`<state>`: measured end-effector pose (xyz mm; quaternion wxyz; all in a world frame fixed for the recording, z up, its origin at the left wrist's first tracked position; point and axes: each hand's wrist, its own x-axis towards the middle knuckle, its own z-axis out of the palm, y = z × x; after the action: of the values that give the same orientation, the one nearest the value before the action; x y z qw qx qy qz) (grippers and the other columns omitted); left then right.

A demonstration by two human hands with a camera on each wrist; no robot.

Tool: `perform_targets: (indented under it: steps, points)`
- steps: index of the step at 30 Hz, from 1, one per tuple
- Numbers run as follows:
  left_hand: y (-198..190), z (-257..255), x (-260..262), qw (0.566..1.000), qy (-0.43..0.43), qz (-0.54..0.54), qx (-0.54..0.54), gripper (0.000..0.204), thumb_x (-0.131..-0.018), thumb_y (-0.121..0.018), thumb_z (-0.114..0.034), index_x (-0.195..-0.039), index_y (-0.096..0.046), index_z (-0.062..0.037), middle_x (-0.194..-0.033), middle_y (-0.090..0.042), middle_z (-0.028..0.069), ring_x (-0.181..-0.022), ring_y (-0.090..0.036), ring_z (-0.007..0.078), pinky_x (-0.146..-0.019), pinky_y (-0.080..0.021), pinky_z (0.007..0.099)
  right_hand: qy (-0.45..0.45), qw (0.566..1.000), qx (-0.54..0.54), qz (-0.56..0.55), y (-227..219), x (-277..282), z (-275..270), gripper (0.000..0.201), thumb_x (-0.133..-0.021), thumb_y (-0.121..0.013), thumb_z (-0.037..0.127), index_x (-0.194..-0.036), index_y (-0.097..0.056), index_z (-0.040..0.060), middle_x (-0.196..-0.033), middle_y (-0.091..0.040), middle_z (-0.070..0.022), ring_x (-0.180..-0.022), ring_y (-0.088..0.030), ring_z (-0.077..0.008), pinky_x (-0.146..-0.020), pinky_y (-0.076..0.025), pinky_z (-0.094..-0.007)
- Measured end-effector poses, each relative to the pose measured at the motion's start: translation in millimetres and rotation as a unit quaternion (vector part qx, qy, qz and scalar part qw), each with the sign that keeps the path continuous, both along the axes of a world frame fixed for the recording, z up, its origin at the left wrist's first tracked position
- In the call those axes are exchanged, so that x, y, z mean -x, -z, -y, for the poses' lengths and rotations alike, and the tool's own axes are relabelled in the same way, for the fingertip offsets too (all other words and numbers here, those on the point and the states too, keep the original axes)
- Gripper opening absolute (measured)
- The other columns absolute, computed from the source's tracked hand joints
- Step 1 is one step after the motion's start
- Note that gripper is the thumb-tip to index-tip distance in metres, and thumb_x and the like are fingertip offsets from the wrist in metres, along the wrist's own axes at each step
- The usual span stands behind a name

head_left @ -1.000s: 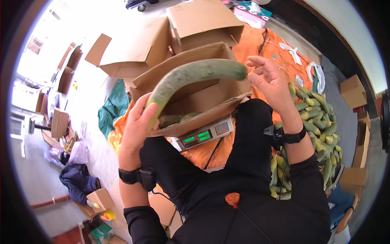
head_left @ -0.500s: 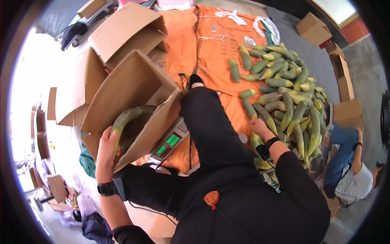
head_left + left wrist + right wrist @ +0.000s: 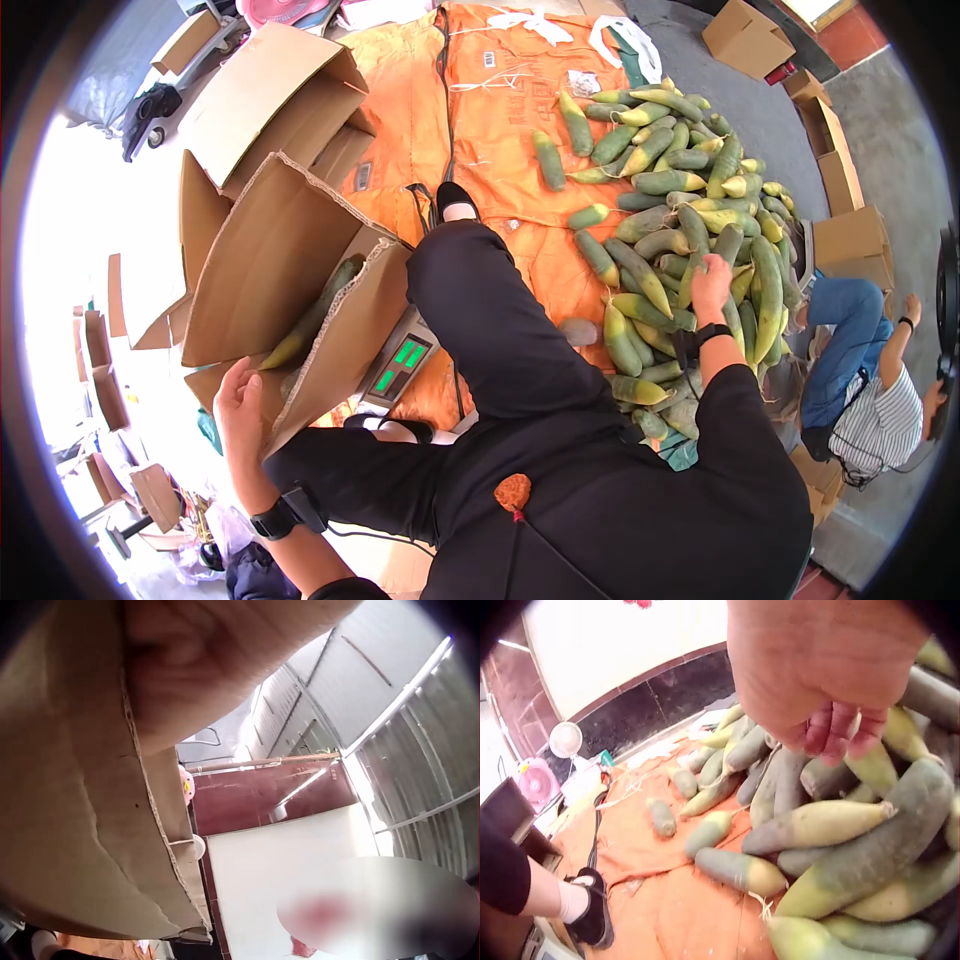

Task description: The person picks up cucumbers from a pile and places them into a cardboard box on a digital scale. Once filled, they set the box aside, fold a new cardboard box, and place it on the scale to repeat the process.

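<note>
My left hand (image 3: 240, 405) is at the near end of an open cardboard box (image 3: 345, 350), fingers loosely bent and holding nothing. Inside the box a long green radish (image 3: 325, 305) lies slanted. In the left wrist view the palm (image 3: 202, 667) overlaps the upper edge of the cardboard (image 3: 82, 802). My right hand (image 3: 711, 288) is over the heap of green radishes (image 3: 660, 182). From the right wrist, its bent fingers (image 3: 836, 735) point down among the radishes (image 3: 817, 825); whether they grip one is hidden.
Under the box is a scale with a lit green display (image 3: 398, 365). More boxes (image 3: 265, 100) stand behind it. An orange sheet (image 3: 500, 130) spreads beneath the heap. At the right, a person in a striped shirt (image 3: 880, 425) sits beside a box (image 3: 852, 245).
My left hand has let go of the long radish, which now lies in the box. My right hand has moved away from the radish's far end, over to the heap. The head view has shifted rightward.
</note>
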<state>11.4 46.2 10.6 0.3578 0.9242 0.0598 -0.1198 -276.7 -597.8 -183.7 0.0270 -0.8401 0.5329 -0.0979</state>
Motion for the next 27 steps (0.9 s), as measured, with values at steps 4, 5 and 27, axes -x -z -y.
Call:
perform_targets:
  steps: [4,5,27]
  points:
    - [-7.4,4.0,10.8,0.998,-0.013,0.062,0.018,0.031,-0.088,-0.059,-0.010,-0.118,-0.060,-0.0002,-0.099,-0.066,0.0089,-0.087,-0.060,0.0128,-0.077,-0.046,0.0248,0.107,0.992,0.010,-0.065,-27.2,6.6,13.3,0.051,-0.074,-0.072,0.030,-0.119,-0.052,0.0170,-0.122,-0.052,-0.0081,-0.115,-0.049,-0.0301,-0.087,-0.046,-0.0494]
    - [-9.2,6.2,14.8,0.997,-0.026,0.067,0.013,0.031,-0.088,-0.059,-0.010,-0.118,-0.060,-0.0002,-0.099,-0.066,0.0089,-0.087,-0.060,0.0128,-0.077,-0.046,0.0248,0.127,0.989,-0.020,-0.067,-28.2,12.9,14.7,0.056,-0.073,-0.073,0.033,-0.122,-0.050,0.0170,-0.126,-0.051,-0.0081,-0.119,-0.047,-0.0301,-0.089,-0.045,-0.0519]
    - [-17.8,31.0,40.3,0.964,0.006,0.246,0.096,0.024,-0.084,-0.060,-0.002,-0.108,-0.065,-0.0042,-0.099,-0.064,0.0072,-0.087,-0.063,0.0154,-0.074,-0.050,0.0257,-0.053,0.931,-0.155,0.327,-81.6,4.3,4.9,0.054,-0.086,-0.067,0.020,-0.130,-0.043,-0.0004,-0.124,-0.052,-0.0154,-0.111,-0.053,-0.0294,-0.094,-0.042,-0.0399]
